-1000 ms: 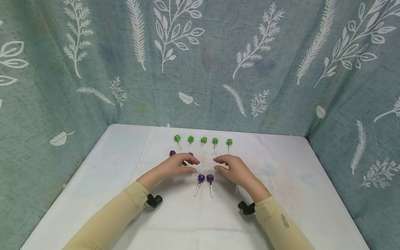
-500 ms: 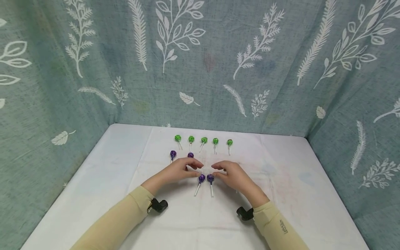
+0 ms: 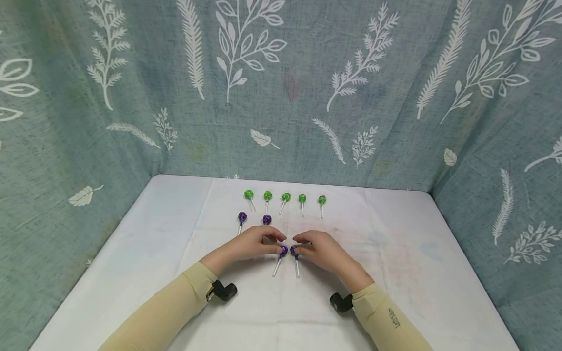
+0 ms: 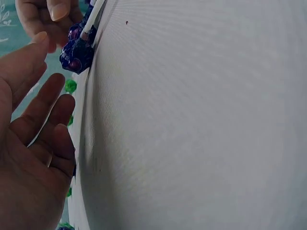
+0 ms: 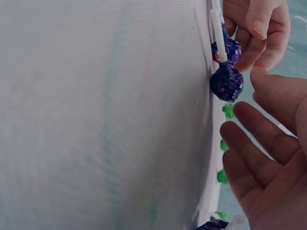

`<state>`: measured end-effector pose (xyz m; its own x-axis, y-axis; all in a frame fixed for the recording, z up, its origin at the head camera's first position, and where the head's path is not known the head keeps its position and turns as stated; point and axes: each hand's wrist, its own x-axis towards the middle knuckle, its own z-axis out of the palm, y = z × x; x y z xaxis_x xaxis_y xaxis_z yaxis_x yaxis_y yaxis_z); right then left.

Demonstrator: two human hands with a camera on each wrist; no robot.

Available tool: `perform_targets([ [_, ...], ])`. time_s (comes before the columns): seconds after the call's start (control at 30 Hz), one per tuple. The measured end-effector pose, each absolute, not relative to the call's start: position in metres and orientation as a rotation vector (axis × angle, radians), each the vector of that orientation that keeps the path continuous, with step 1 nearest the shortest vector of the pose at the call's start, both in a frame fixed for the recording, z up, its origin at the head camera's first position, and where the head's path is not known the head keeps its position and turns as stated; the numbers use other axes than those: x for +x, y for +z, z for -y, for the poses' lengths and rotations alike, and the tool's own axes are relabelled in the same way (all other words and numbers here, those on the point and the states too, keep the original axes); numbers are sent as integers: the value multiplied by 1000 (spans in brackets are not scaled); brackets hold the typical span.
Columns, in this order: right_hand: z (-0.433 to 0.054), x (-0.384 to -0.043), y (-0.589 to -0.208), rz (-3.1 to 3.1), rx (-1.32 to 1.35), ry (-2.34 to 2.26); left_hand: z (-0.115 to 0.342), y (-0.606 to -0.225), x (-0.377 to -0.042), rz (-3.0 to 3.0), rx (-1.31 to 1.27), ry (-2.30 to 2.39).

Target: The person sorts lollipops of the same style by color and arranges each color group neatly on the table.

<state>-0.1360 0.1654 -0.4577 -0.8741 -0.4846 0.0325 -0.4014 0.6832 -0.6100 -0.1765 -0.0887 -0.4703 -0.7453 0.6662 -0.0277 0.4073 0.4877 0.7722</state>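
Note:
Two purple-wrapped lollipops lie side by side in mid-table, white sticks toward me: a left one (image 3: 284, 252) and a right one (image 3: 293, 251). My left hand (image 3: 252, 243) is at the left lollipop's head, thumb and fingers spread apart. On the other side my right hand (image 3: 325, 249) is at the right lollipop's head in the same way. In the left wrist view a purple lollipop (image 4: 76, 56) sits beyond the parted fingertips. The right wrist view shows a purple lollipop (image 5: 227, 84) near the thumb and fingers, with a gap between. Neither hand grips anything.
A row of several green lollipops (image 3: 286, 196) lies along the back of the white-covered table (image 3: 395, 234). Two more purple lollipops (image 3: 242, 217) are behind my left hand. Another purple wrapper (image 5: 213, 225) shows low in the right wrist view. A patterned curtain (image 3: 290, 97) surrounds the table.
Both hands have come toward me and inward, down to the two middle purple lollipops. The two purple lollipops behind my left hand show more now.

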Motion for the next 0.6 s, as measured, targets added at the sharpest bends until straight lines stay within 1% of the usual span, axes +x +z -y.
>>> perform_targets([
  [0.23, -165, -137, -462, -2774, -762, -912, 87, -473, -177, -2416, 937, 1106],
  [0.6, -160, -137, -465, -2799, -773, -844, 82, -476, -180, -2520, 1035, 928],
])
